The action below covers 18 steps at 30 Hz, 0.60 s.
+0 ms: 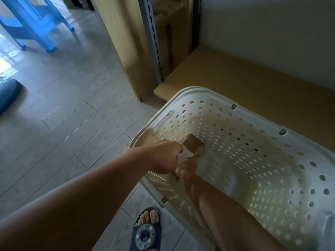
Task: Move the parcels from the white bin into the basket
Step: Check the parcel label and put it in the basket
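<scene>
Gripped between both hands inside the white perforated basket (253,142) is a pale, soft parcel (213,171), blurred and lying against the basket's floor. The right hand (186,169) is reached deep in, its fingers curled at the parcel's near edge with one finger stretched toward a small brown parcel (194,144) — a box-like shape that sits just beyond, near the basket's far left corner. The left hand (166,156) is bent over the near rim, its fingers curled down on the same pale edge; exactly how much of the parcel is pinched by it cannot be told.

The basket is seen tilted, its far rim beside the edge of a light wooden shelf (244,82) — whether they touch cannot be told. A slotted metal upright (154,38) is seen behind the shelf's left corner. Grey plank flooring (63,115) is spread out to the left, with a blue plastic stool (36,20) at the top left. A foot in a dark sandal (147,230) is planted just below the basket.
</scene>
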### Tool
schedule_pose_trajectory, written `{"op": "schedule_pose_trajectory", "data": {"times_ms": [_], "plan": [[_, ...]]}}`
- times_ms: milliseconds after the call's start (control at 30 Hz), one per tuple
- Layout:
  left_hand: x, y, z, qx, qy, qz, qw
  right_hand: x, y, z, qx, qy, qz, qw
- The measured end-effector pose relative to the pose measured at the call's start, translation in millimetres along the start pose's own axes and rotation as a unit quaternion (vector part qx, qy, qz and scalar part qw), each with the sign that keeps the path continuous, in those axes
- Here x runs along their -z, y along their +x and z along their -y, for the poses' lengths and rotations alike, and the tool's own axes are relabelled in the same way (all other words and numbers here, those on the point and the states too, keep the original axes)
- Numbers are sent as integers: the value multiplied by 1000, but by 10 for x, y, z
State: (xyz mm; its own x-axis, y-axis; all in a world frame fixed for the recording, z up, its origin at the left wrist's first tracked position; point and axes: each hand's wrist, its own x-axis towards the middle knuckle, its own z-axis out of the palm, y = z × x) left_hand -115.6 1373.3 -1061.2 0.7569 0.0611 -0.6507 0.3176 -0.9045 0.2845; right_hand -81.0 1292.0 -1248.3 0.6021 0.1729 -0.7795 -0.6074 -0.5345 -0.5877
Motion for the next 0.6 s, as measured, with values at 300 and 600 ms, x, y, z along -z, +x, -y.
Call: {"op": "schedule_pose_trajectory", "data": {"times_ms": [300, 600], "plan": [[-33, 16, 51, 13, 42, 27, 999, 120, 132, -56, -30, -7, -30, 999], [103, -48, -113, -35, 33, -2, 999, 601, -186, -226, 87, -92, -15, 992]]}}
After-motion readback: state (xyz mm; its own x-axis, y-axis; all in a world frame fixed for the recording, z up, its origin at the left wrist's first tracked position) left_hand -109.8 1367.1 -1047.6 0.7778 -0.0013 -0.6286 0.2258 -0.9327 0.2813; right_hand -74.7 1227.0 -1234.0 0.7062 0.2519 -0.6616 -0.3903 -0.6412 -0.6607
